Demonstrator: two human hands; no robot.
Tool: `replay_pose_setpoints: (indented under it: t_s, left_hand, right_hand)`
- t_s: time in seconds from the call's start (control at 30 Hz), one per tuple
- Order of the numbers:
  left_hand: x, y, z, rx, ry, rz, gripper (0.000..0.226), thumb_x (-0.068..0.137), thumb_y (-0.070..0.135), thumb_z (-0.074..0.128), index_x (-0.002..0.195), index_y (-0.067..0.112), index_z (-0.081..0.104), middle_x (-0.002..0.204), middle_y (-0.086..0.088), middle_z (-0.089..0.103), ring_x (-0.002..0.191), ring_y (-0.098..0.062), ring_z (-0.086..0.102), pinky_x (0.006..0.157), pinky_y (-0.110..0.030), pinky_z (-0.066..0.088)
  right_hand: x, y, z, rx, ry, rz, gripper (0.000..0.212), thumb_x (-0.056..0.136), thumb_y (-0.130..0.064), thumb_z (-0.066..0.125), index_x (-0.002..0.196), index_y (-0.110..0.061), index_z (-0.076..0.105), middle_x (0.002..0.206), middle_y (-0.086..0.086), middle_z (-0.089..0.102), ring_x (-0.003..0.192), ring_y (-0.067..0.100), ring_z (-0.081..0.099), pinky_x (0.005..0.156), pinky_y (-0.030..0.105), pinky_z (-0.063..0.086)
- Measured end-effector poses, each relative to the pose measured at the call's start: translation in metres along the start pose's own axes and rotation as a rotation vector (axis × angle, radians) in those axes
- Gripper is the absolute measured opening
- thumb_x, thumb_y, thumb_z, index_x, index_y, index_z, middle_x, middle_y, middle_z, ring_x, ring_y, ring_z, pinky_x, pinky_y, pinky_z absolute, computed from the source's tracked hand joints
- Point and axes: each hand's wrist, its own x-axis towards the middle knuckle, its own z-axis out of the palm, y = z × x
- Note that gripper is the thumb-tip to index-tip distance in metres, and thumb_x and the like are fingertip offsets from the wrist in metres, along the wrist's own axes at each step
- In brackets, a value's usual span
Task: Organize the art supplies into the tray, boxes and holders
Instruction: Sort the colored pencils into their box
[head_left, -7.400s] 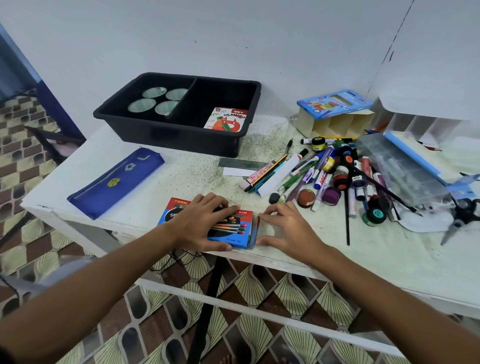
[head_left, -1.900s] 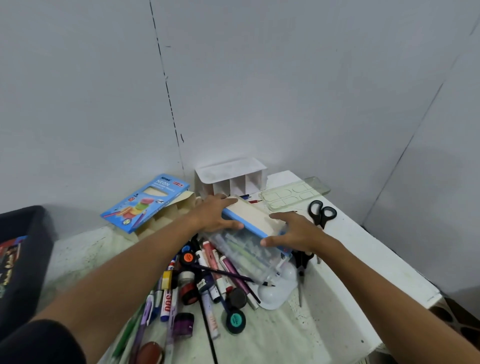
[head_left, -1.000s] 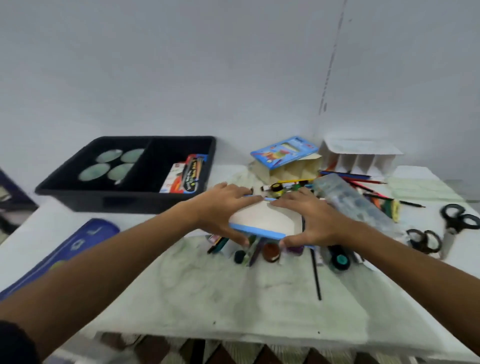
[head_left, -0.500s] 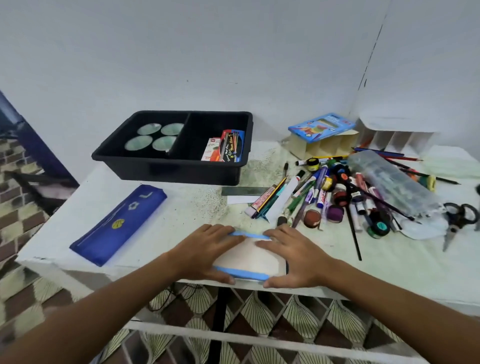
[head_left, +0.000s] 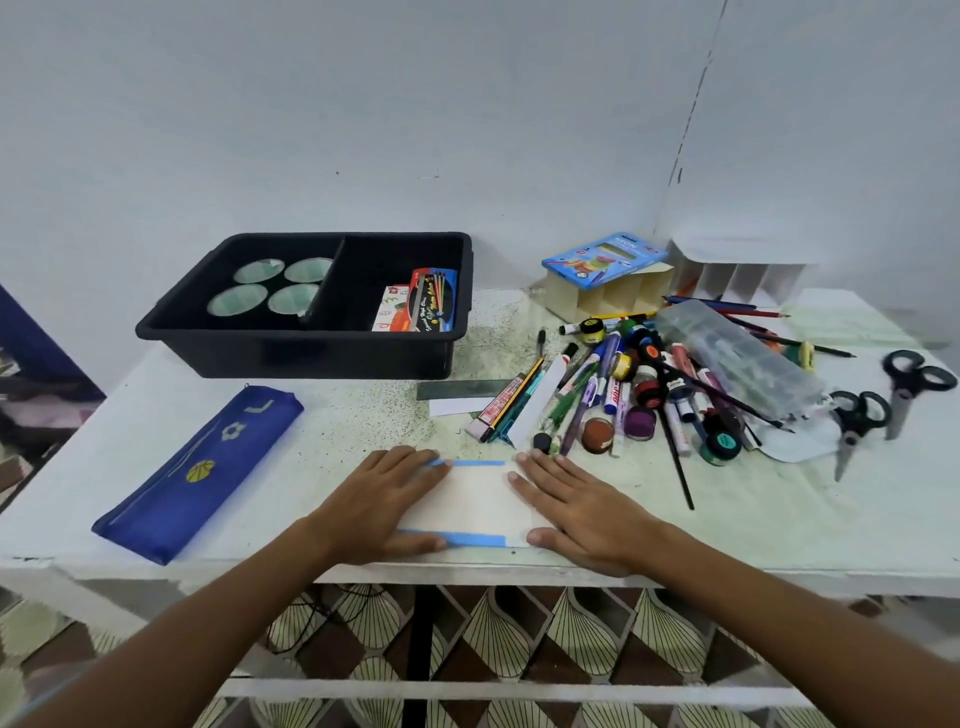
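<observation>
Flat white lid with blue edges (head_left: 475, 501) lying at the near edge of the surface (head_left: 779, 509), right between both hands. Left hand (head_left: 382, 501) resting flat on its left end, fingers straight and spread a bit, thumb along the near blue strip. Right hand (head_left: 576, 512) flat on the right end, same deal, fingers stretched out toward the pile, thumb at the near corner. Not gripping anything, just pressing down from either side.

Beyond the right fingertips, almost touching: messy pile of markers, pens and little paint pots (head_left: 623, 384). Clear plastic case (head_left: 737, 358) lying tilted on the far right of that pile. Two pairs of black scissors (head_left: 883, 400) further right, apart from the heap. Black tray (head_left: 311, 332) back left, four round cups (head_left: 270, 286) in its left compartment, a couple of colour-pencil boxes (head_left: 421, 306) leaning in the right one. Blue pencil pouch (head_left: 202, 467) diagonal to the left of the left hand, well apart. Cardboard holder (head_left: 613, 299) with a blue box (head_left: 602, 260) on top at the back, white divided holder (head_left: 743, 275) just beside it.
</observation>
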Motion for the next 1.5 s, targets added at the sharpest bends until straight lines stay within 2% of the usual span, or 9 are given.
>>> replay_pose_setpoints:
  t_s: [0.13,0.23,0.4,0.57,0.8,0.93,1.07,1.2,1.5]
  left_hand:
    - [0.002,-0.003,0.000,-0.038,0.009,0.003,0.085,0.084,0.080,0.039,0.142,0.018,0.046,0.141,-0.005,0.048,0.128,-0.021,0.042,0.105,-0.028,0.026]
    - [0.008,-0.005,-0.004,-0.062,-0.013,0.008,0.091,0.080,0.085,0.041,0.143,0.019,0.046,0.141,-0.003,0.048,0.128,-0.018,0.040,0.105,-0.031,0.032]
    - [0.035,-0.006,-0.028,-0.121,-0.103,-0.008,0.101,0.070,0.094,0.030,0.142,0.026,0.048,0.147,0.002,0.040,0.136,-0.016,0.033,0.108,-0.030,0.026]
    - [0.091,0.017,-0.043,-0.144,0.105,0.132,0.065,0.089,0.070,0.038,0.121,0.020,0.066,0.117,0.002,0.062,0.109,-0.013,0.055,0.084,-0.029,0.052]
    - [0.207,0.100,-0.045,-0.252,0.175,0.237,0.036,0.087,0.043,0.053,0.107,0.018,0.071,0.097,0.003,0.066,0.092,-0.015,0.056,0.080,-0.029,0.046]
    - [0.272,0.139,-0.043,-0.258,0.136,0.244,0.040,0.086,0.043,0.050,0.109,0.017,0.071,0.097,0.002,0.066,0.093,-0.018,0.056,0.080,-0.034,0.047]
    - [0.326,0.157,-0.036,-0.152,-0.002,0.200,0.060,0.083,0.054,0.033,0.117,0.019,0.067,0.107,-0.001,0.064,0.103,-0.021,0.052,0.085,-0.039,0.043]
    - [0.345,0.156,-0.025,-0.051,-0.070,0.182,0.048,0.089,0.047,0.046,0.124,0.020,0.063,0.118,-0.002,0.060,0.112,-0.022,0.048,0.090,-0.038,0.037]
    - [0.356,0.140,-0.009,-0.062,-0.103,0.232,0.063,0.084,0.061,0.028,0.117,0.023,0.067,0.107,0.001,0.057,0.100,-0.017,0.051,0.081,-0.035,0.042]
  right_hand:
    - [0.001,0.000,-0.003,-0.011,-0.004,0.002,0.073,0.094,-0.066,0.000,0.154,-0.023,-0.003,0.161,0.008,-0.006,0.148,0.022,-0.014,0.121,0.036,-0.008]
    - [-0.001,0.001,-0.005,-0.050,0.077,-0.023,0.067,0.100,-0.060,0.013,0.154,-0.020,0.017,0.159,0.014,0.018,0.148,0.029,0.009,0.119,0.045,0.007]
    - [-0.002,0.003,-0.021,-0.003,0.202,-0.063,0.062,0.100,-0.056,0.025,0.147,-0.017,0.039,0.153,0.013,0.037,0.145,0.027,0.026,0.116,0.040,0.023]
    - [-0.020,0.025,-0.048,0.111,0.371,0.031,0.053,0.101,-0.047,0.032,0.132,-0.012,0.056,0.135,0.013,0.056,0.120,0.028,0.056,0.094,0.038,0.048]
    - [-0.086,0.112,-0.073,0.125,0.599,0.221,0.032,0.090,-0.024,0.052,0.113,-0.009,0.069,0.116,0.007,0.065,0.104,0.020,0.061,0.085,0.030,0.051]
    - [-0.124,0.170,-0.076,0.029,0.692,0.354,0.030,0.087,-0.027,0.055,0.106,-0.009,0.070,0.108,0.009,0.066,0.100,0.026,0.060,0.082,0.039,0.053]
    - [-0.141,0.209,-0.078,-0.002,0.510,0.543,0.061,0.083,-0.060,0.048,0.122,-0.016,0.064,0.129,0.014,0.058,0.122,0.036,0.050,0.091,0.053,0.049]
    - [-0.136,0.219,-0.086,0.063,0.198,0.658,0.108,0.064,-0.094,0.011,0.148,-0.031,0.035,0.160,0.008,0.019,0.146,0.030,0.017,0.112,0.049,0.024]
    - [-0.109,0.234,-0.082,0.091,0.275,0.690,0.091,0.065,-0.086,0.029,0.126,-0.022,0.054,0.139,0.008,0.047,0.125,0.030,0.044,0.098,0.042,0.038]
